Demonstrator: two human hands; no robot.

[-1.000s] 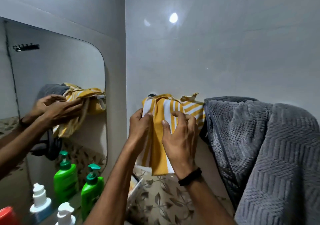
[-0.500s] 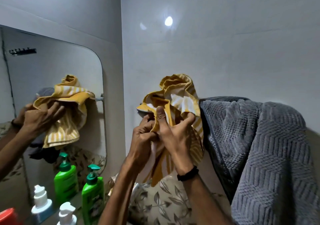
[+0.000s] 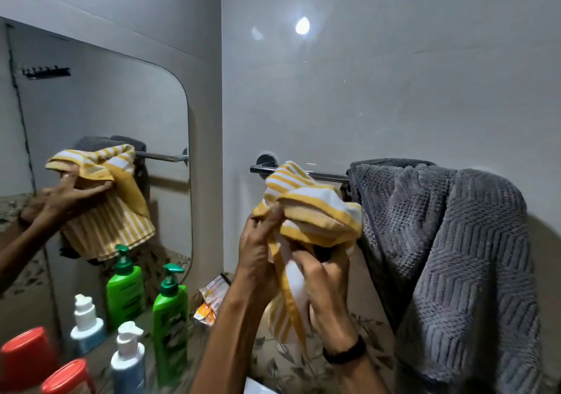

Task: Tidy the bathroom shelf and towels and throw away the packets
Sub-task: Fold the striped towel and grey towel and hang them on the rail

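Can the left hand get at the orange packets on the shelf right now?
Probably not yet: the left hand grips the striped towel. The packets lie uncovered below it, so once it lets go, likely yes.

head cam, single wide-angle view | faces the wall corner, about level | pretty close in: left hand (image 3: 258, 257) and right hand (image 3: 326, 287) sit lower centre | mirror (image 3: 91, 105) at frame left re-shows the same spot
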